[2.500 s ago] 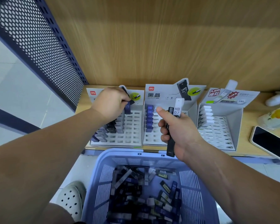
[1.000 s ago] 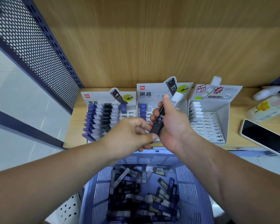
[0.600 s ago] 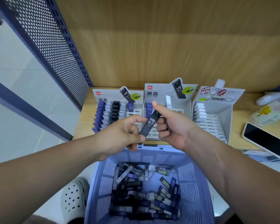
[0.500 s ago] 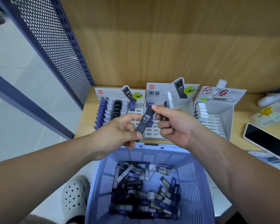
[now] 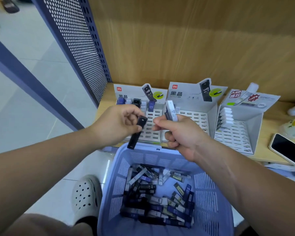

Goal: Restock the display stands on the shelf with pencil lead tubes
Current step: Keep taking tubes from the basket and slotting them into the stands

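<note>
Slotting seems to be the step in hand: the left hand (image 5: 116, 125) pinches one black lead tube (image 5: 137, 132) between thumb and curled fingers, tilted above the far rim of the lavender basket (image 5: 211, 193). The right hand (image 5: 180, 133) is closed round a white HB 0.7 tube (image 5: 172, 110), with at least one dark tube (image 5: 167, 115) behind it. Three display stands sit on the shelf: the left stand (image 5: 131, 92) carries purple and black columns and a lone blue tube, the middle stand (image 5: 186, 94) shows mostly bare slots, and the right stand (image 5: 255, 120) has a single column of white tubes (image 5: 226, 116), five or so. The basket's heap is too tangled to count. Next, the black tube likely needs lining up upright over a free slot beside the black column
</note>
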A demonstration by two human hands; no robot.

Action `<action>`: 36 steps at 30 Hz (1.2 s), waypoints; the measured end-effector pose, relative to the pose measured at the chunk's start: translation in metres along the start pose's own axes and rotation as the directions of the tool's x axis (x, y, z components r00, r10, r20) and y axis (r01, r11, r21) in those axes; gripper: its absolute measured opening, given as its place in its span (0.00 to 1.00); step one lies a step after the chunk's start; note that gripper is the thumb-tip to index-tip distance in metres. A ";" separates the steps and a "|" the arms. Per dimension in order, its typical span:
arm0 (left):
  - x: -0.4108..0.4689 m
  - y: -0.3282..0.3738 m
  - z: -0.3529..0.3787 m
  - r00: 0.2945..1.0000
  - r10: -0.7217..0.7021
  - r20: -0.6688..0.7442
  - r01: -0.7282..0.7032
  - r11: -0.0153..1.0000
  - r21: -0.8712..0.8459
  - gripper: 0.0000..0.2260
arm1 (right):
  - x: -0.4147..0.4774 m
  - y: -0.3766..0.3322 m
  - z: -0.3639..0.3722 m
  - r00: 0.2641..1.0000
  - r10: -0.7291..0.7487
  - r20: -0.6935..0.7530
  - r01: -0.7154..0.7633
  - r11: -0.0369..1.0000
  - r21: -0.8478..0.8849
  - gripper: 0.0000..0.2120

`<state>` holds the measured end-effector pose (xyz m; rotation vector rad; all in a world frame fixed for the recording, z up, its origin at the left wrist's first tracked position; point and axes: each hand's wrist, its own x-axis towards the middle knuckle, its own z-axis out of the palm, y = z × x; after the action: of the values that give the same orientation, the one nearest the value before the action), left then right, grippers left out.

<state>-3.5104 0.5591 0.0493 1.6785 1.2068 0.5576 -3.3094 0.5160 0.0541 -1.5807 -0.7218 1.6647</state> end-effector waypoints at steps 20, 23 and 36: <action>0.051 -0.043 -0.017 0.994 0.100 -0.038 -0.067 0.857 0.511 0.03 | 0.014 0.010 -0.019 0.994 0.080 -0.067 -0.076 0.995 0.065 0.11; 0.052 -0.042 -0.017 0.994 0.107 -0.025 -0.080 0.865 0.495 0.03 | 0.014 0.010 -0.022 0.993 0.112 -0.045 -0.108 0.991 0.073 0.12; 0.054 -0.050 -0.016 0.984 0.168 0.056 -0.174 0.860 0.479 0.04 | 0.015 0.008 -0.025 0.978 0.207 0.015 -0.205 0.952 0.227 0.25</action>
<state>-3.5244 0.6171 0.0032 2.2270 1.2637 0.3648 -3.2854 0.5214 0.0369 -1.5390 -0.3539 1.8169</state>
